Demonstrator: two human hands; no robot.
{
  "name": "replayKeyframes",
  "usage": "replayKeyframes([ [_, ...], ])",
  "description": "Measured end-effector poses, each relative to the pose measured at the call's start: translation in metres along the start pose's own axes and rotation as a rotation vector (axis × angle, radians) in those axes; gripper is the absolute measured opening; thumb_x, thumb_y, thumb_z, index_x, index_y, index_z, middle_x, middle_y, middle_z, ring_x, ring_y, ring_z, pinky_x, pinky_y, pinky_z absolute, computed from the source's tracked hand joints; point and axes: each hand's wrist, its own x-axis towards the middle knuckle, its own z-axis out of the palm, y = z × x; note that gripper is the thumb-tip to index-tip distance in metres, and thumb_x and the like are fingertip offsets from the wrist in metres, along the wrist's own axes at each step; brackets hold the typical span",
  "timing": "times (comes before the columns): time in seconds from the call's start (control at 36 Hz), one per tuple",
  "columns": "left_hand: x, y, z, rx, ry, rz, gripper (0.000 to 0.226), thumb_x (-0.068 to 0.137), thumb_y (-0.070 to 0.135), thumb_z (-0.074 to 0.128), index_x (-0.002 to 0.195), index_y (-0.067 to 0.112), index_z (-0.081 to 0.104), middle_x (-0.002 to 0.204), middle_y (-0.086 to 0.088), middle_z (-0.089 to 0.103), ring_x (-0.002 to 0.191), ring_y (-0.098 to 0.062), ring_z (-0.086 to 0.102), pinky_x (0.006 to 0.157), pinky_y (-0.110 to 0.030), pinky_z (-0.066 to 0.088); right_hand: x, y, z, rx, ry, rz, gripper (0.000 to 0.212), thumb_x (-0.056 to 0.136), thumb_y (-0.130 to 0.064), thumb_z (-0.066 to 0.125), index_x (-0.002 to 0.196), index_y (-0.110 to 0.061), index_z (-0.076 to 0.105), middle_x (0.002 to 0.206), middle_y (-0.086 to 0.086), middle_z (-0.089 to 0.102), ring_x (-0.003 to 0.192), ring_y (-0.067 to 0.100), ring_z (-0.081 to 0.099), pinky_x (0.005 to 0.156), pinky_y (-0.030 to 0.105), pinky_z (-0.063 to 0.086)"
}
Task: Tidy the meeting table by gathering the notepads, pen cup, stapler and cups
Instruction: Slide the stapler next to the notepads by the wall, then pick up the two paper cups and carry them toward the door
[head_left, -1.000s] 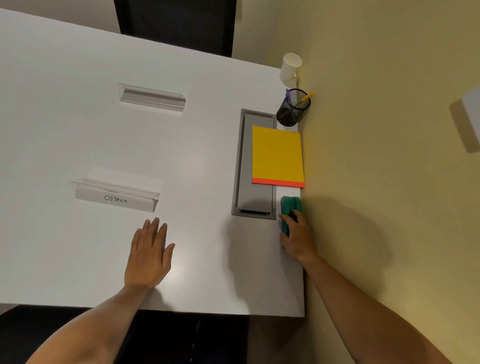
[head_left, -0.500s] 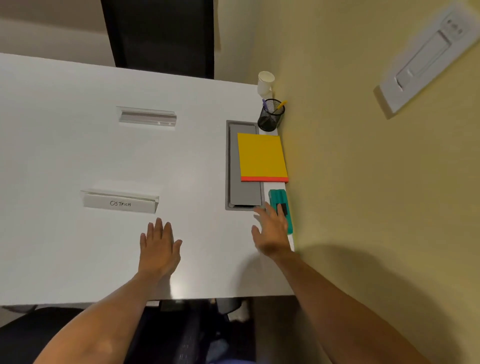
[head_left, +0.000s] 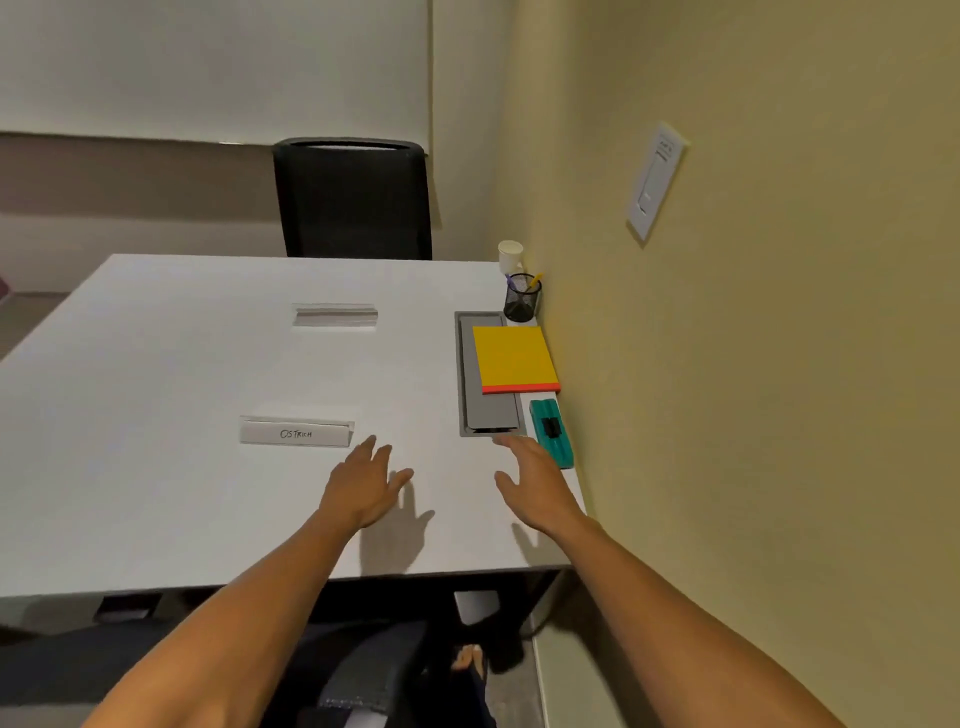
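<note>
Along the table's right edge by the wall sit a white paper cup, a black mesh pen cup with pens, a yellow notepad with an orange spine, and a teal stapler. My right hand hovers open just left of and below the stapler, holding nothing. My left hand is open over the white table, fingers spread, empty.
A grey cable hatch lies partly under the notepad. Two clear name-card holders stand on the table, one labelled OSTRICH, one farther back. A black chair stands at the far end. The yellow wall borders the right.
My right hand has let go of the stapler and drawn back to the left with fingers spread. The view has tilted up, showing the chair and more wall.
</note>
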Motion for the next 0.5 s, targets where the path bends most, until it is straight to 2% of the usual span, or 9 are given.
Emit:
replayKeyframes([
  [0.11,-0.037,0.013,-0.02,0.01,0.064,0.067,0.07,0.098,0.061,0.033,0.153,0.017,0.031,0.165,-0.007,0.018,0.151,-0.025,0.022,0.118,-0.043,0.028,-0.035,-0.019,0.002,0.044,0.011,-0.053,0.049,0.099,-0.024,0.057,0.147,-0.03,0.044,0.153,-0.005,0.042,0.14,0.017,0.041,0.115,0.032,0.033],
  [0.28,-0.097,0.015,-0.048,-0.141,0.15,0.089,0.069,0.096,0.063,0.037,0.151,0.022,0.034,0.165,-0.001,0.019,0.149,-0.022,0.027,0.118,-0.043,0.03,-0.071,-0.056,0.011,0.08,-0.009,-0.136,0.048,0.099,-0.028,0.057,0.145,-0.034,0.045,0.151,-0.011,0.044,0.137,0.013,0.043,0.115,0.034,0.036],
  [0.39,-0.14,0.002,-0.063,-0.201,0.247,0.075,0.068,0.095,0.065,0.037,0.15,0.025,0.036,0.164,0.003,0.021,0.148,-0.019,0.028,0.117,-0.041,0.031,-0.085,-0.079,0.02,0.102,-0.021,-0.197,0.046,0.098,-0.031,0.057,0.143,-0.037,0.046,0.147,-0.015,0.046,0.133,0.009,0.046,0.112,0.031,0.039],
  [0.5,-0.186,-0.018,-0.073,-0.301,0.346,0.026,0.066,0.096,0.064,0.038,0.151,0.028,0.034,0.164,0.005,0.021,0.148,-0.016,0.028,0.118,-0.039,0.03,-0.096,-0.104,0.032,0.155,-0.029,-0.238,0.045,0.098,-0.033,0.059,0.14,-0.042,0.047,0.145,-0.016,0.049,0.125,0.005,0.05,0.103,0.023,0.041],
])
